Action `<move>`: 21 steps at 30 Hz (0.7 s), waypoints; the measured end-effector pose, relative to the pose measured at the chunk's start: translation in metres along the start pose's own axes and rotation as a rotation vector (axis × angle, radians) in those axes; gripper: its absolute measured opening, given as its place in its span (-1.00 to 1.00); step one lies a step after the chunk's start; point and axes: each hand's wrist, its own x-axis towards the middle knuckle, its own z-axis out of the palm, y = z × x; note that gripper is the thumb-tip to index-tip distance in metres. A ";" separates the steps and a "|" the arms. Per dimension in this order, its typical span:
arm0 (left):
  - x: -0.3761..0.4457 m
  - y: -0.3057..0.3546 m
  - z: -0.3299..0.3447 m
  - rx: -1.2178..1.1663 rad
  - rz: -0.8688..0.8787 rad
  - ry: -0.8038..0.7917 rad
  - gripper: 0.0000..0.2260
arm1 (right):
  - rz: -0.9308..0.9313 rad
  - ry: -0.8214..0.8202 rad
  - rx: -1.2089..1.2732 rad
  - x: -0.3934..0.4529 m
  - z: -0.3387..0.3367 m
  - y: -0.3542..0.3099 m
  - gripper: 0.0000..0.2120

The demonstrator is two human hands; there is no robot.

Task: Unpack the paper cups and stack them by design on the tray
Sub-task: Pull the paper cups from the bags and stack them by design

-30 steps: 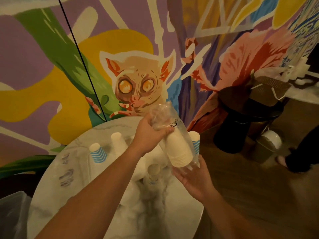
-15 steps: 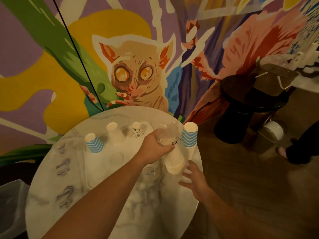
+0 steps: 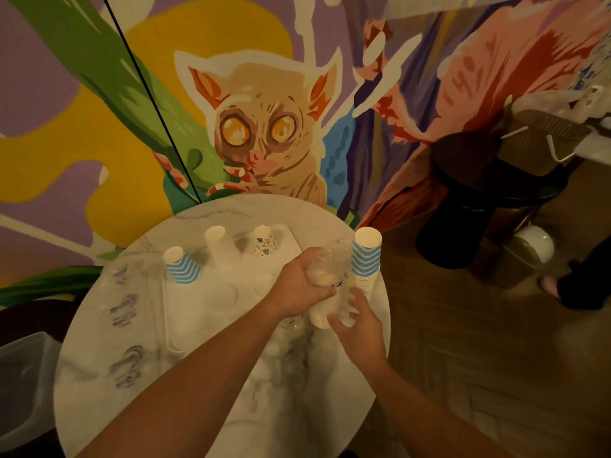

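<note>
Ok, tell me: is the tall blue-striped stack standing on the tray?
No, the blue-striped stack stands on the table beside the tray.

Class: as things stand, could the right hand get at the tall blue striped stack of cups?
Probably yes: the right hand lies just below the tall blue striped stack, with only the plastic-wrapped cups beside its path.
</note>
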 end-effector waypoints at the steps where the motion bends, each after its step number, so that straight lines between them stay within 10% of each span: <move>1: -0.001 0.001 -0.001 -0.007 0.004 0.000 -0.39 | -0.020 0.013 -0.006 0.000 0.001 0.000 -0.26; 5: -0.004 -0.002 0.000 -0.079 0.019 0.019 -0.36 | -0.040 -0.011 0.019 0.001 0.003 -0.004 -0.14; 11: -0.009 -0.004 -0.007 -0.156 0.058 0.015 -0.29 | -0.072 0.014 -0.003 0.003 0.004 -0.010 -0.50; 15: -0.005 -0.001 -0.014 -0.087 0.067 0.026 -0.43 | -0.084 -0.025 0.015 0.002 0.002 -0.021 -0.25; 21: -0.001 0.000 -0.010 -0.073 0.022 0.116 -0.66 | -0.046 0.007 -0.047 0.011 0.005 -0.021 -0.48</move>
